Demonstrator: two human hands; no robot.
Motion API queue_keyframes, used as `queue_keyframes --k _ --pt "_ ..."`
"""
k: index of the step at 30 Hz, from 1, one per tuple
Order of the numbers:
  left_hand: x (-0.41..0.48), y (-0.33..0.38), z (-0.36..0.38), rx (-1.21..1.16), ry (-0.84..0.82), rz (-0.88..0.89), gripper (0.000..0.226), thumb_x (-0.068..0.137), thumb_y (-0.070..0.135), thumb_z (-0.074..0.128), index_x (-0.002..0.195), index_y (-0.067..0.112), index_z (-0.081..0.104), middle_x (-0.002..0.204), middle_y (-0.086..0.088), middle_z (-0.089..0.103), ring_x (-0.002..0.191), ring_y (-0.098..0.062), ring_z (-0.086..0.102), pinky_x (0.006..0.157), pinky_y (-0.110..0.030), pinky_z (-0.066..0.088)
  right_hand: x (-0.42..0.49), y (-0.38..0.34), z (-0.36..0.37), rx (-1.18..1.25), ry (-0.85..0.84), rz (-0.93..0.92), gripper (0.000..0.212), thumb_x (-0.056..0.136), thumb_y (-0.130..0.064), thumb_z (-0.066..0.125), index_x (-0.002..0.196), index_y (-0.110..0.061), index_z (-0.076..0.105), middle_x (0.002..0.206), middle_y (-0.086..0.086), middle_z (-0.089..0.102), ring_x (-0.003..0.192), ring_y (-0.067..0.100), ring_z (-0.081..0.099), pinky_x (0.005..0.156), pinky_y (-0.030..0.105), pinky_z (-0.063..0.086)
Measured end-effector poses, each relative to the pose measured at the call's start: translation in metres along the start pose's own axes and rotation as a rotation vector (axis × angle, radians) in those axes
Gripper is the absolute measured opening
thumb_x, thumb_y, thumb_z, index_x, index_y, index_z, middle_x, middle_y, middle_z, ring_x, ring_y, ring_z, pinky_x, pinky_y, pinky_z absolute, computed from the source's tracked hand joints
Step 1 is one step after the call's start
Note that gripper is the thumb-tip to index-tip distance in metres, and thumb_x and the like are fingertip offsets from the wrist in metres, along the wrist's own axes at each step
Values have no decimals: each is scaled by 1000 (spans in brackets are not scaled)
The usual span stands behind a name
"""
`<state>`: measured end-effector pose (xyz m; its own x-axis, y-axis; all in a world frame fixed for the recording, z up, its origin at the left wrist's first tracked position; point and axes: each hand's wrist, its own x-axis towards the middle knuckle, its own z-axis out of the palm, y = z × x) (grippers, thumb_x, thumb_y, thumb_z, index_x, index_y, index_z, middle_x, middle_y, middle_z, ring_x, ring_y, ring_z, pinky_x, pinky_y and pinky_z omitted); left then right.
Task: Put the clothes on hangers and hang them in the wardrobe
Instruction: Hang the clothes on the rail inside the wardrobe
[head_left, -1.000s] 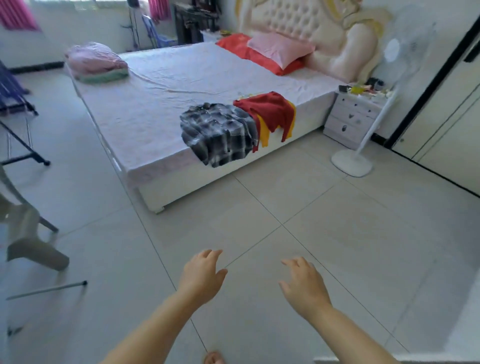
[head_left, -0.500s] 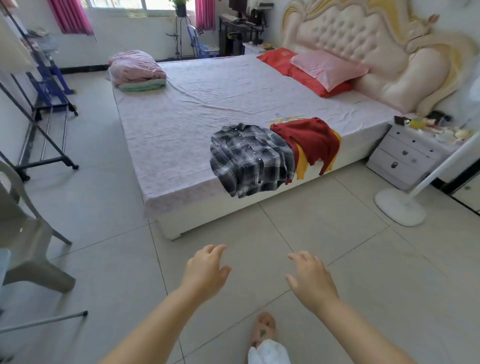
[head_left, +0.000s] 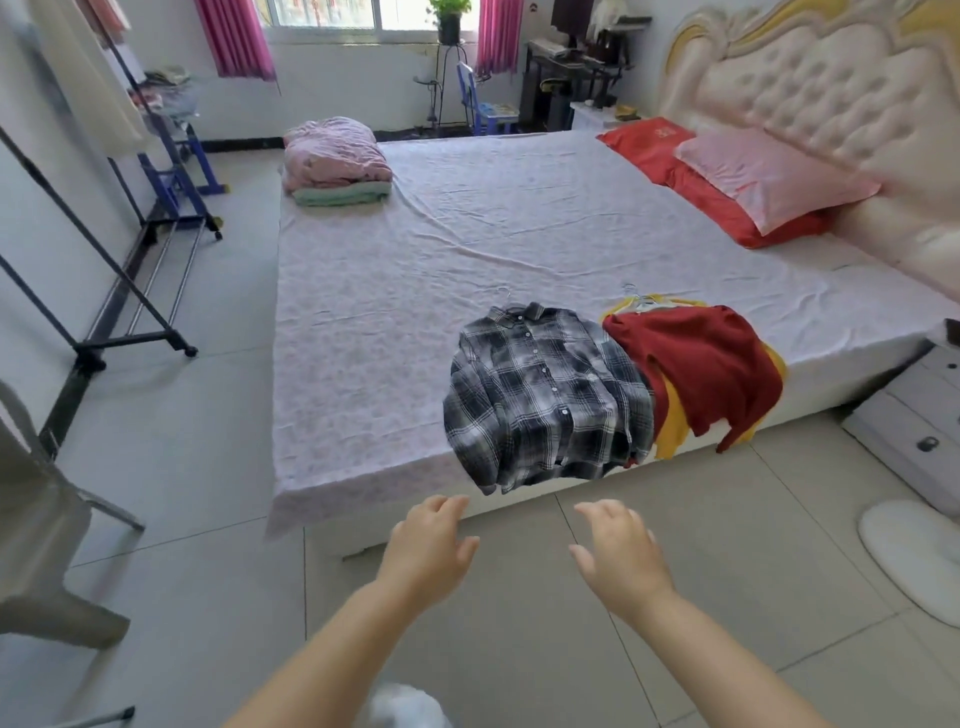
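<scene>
A black-and-white plaid shirt (head_left: 545, 400) lies on the near edge of the bed (head_left: 415, 291), a hanger hook showing above its collar. Beside it on the right a dark red garment (head_left: 696, 364) lies over a yellow one (head_left: 672, 423), with hanger hooks (head_left: 641, 301) at their top. My left hand (head_left: 431, 545) and my right hand (head_left: 618, 551) reach forward over the floor just short of the bed edge, fingers relaxed, holding nothing. The wardrobe is out of view.
A metal clothes rack (head_left: 130, 291) stands at the left. A grey chair (head_left: 36, 519) sits at the near left. Folded bedding (head_left: 335, 161) and pillows (head_left: 753, 182) lie on the bed. A nightstand (head_left: 914, 431) and fan base (head_left: 914, 551) stand at the right.
I have walked closer to the bed and the view has turned left. Both hands have come nearer to the plaid shirt. The wardrobe door at the right has left the view.
</scene>
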<state>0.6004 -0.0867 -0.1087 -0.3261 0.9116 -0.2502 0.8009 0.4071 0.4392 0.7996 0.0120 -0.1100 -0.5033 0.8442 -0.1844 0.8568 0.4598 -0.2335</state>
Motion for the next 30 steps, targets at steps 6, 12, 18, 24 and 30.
queue_keyframes --k 6,12,18,24,30 --pt "134 -2 -19 -54 -42 23 50 93 37 46 140 24 32 140 2 39 126 -18 39 100 -32 36 131 9 -10 1 -2 21 46 92 -35 50 135 -25 38 133 -6 40 125 14 35 102 26 26" --pt "259 -12 -56 -31 -95 23 52 93 35 46 142 22 30 139 0 39 125 -19 39 100 -35 38 256 9 -34 -14 -27 65 46 91 -37 51 134 -25 39 133 -6 42 123 15 37 101 26 30" --pt "359 -10 -92 -57 -94 13 52 94 36 46 142 24 29 142 1 36 123 -19 41 95 -31 39 356 13 -59 0 -32 61 48 91 -35 54 134 -22 40 133 -4 43 122 17 39 102 29 32" --pt "452 -12 -105 -70 -79 -60 52 95 36 46 142 23 29 143 1 37 128 -18 37 100 -32 37 474 29 -72 -43 -112 -27 47 93 -36 50 135 -19 39 134 -1 42 124 19 38 104 31 32" --pt "548 -7 -100 -101 -89 -229 53 95 37 44 143 24 28 142 2 36 126 -17 38 99 -31 37 621 52 -64 -37 -252 -136 47 93 -32 49 137 -19 38 136 0 41 125 19 37 103 32 34"
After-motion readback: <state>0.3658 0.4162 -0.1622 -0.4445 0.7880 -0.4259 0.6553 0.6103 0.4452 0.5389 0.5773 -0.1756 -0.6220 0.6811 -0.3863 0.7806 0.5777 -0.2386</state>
